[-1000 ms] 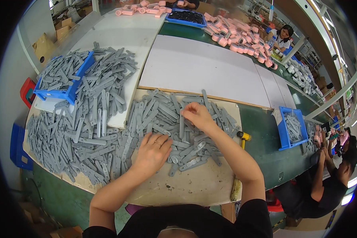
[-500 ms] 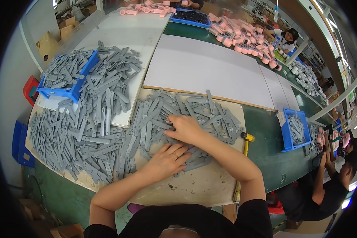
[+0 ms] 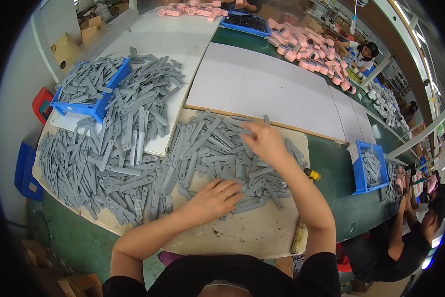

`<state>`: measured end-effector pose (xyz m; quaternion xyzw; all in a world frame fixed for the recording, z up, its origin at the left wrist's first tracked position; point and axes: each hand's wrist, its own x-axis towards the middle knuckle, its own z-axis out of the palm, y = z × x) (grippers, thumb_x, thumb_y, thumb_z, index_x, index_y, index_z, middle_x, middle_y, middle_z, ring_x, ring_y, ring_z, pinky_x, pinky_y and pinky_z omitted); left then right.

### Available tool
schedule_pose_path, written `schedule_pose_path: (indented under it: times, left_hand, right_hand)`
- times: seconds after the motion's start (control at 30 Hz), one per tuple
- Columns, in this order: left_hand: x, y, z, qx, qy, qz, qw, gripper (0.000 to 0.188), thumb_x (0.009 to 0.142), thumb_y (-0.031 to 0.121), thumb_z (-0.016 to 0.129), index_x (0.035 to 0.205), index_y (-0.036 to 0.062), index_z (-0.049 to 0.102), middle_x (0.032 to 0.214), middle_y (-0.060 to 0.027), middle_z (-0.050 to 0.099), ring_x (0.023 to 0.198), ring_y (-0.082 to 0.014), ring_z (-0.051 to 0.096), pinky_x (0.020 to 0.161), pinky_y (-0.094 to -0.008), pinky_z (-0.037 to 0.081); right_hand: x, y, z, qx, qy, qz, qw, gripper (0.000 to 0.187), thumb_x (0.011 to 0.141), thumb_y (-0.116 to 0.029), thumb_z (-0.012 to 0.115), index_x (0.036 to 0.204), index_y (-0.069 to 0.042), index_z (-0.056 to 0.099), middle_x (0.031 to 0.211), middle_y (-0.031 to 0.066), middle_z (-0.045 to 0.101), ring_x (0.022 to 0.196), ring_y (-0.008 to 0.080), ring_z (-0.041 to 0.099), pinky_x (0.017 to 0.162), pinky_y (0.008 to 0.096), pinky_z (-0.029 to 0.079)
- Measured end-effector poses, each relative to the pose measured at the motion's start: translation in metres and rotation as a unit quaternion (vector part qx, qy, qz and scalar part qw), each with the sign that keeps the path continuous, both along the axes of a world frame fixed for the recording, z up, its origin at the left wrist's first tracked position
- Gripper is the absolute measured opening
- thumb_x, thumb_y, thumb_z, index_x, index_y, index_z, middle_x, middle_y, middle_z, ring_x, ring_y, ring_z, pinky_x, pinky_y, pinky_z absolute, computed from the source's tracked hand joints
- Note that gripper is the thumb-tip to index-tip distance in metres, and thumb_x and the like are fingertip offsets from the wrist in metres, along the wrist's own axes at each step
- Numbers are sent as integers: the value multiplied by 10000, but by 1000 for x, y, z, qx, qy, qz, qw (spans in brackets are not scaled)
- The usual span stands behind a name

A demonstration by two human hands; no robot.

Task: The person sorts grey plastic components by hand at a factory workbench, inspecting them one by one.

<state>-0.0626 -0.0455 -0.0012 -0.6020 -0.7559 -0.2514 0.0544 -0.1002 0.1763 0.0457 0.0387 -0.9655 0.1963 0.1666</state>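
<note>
Two crates of grey strips, tray of black pieces, left hand, right hand (each grip: can't tell)

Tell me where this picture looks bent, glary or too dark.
Head view: overhead beam bows with the fisheye; head view: ceiling lights glare white; head view: one grey strip shines pale; head view: corners fall to black.
</note>
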Motion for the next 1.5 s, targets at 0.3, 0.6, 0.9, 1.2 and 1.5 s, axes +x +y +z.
schedule_pose_path:
  times: [0.3,0.6,0.9,1.2,1.5]
  left_hand:
    - [14,11,1,51,185,-191,963,333,742,133,533,1056,29,566,1121,-96,551,1028,-218,531,888,-358,424]
    - [-4,23,-13,85,243,-298,919,277,738,124,540,995,27,571,984,-72,553,900,-179,532,793,-310,443]
    - [-43,-2,38,-8,202,28,979,193,657,99,562,841,46,580,816,-54,538,826,-205,551,699,-322,435]
    - [-80,-61,25,-64,93,366,924,264,658,185,728,824,15,615,942,-140,533,886,-281,538,712,-366,457]
    - [-71,-41,10,-18,70,393,917,302,634,167,712,863,29,572,925,-121,541,914,-273,510,730,-378,410]
  right_hand:
    - [-25,-70,-22,71,-36,259,963,391,694,-152,685,1061,-127,554,1075,50,508,723,261,612,605,371,503]
    - [0,1,-6,45,1,190,981,226,688,-32,584,904,-96,588,919,36,576,707,270,605,594,377,494]
    - [38,34,9,60,10,66,996,315,679,19,578,975,-83,613,1079,46,572,778,272,622,647,367,519]
    - [-3,-75,-21,13,-4,243,970,218,725,-60,617,940,-90,625,1014,41,541,762,242,610,634,353,511]
    - [-9,-43,-8,-59,-32,180,981,155,729,-141,601,829,-50,526,879,58,511,712,263,580,586,358,462]
